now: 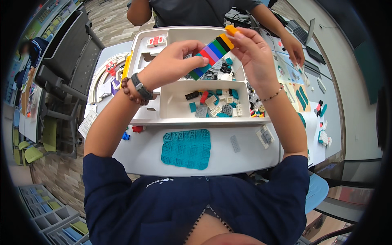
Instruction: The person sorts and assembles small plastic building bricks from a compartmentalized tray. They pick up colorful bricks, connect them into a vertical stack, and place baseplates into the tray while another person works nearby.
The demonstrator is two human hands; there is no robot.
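Note:
Above a white sorting tray (pixel 196 122), my left hand (pixel 173 61) is closed around the lower end of a slanted stack of building bricks (pixel 216 52), striped in several colours. Between thumb and fingers, my right hand (pixel 256 55) pinches an orange-yellow brick (pixel 231 30) at the stack's upper end. Whether that brick touches the stack is hard to make out. Beneath both hands, the tray's compartments hold loose teal, grey, white and black pieces. The near compartment has a red brick (pixel 204 97) and a grey plate (pixel 201 110) among them.
Near me on the table lie a teal sheet of joined plates (pixel 186 148), a grey plate (pixel 234 143) and a white-grey piece (pixel 265 136). White curved track pieces (pixel 96 83) are at the left. Across the table is another person (pixel 188 12), one hand (pixel 293 50) at the right side.

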